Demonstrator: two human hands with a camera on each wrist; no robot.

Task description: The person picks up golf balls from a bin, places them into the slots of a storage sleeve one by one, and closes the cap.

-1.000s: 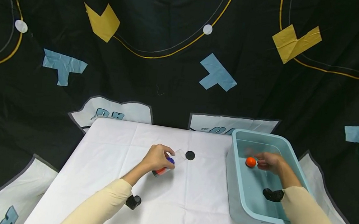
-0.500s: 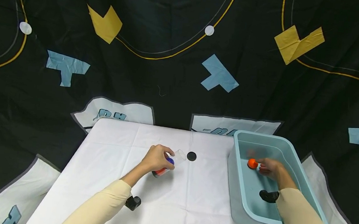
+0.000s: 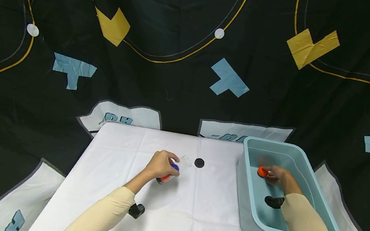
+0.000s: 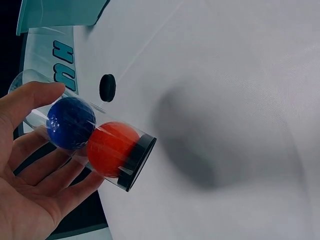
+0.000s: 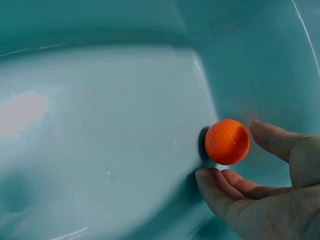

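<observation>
From my remote post, I judged pickup under way: the left hand [image 3: 161, 164] gripped the clear tube [image 4: 98, 118], while the right hand [image 5: 272, 205], fingers parted beside the loose orange ball [image 5: 226, 142] in the pale-blue bin [image 3: 244, 199], needed to pinch next.

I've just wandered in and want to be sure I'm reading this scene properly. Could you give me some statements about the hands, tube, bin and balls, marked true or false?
1. The left hand holds a clear tube. True.
2. The tube contains only one ball. False: it contains a blue ball and a reddish-orange ball.
3. The right hand is inside the blue bin. True.
4. The ball near the right hand is green. False: it is a bright orange ball.
5. A black disc lies on the white table. True.
</observation>
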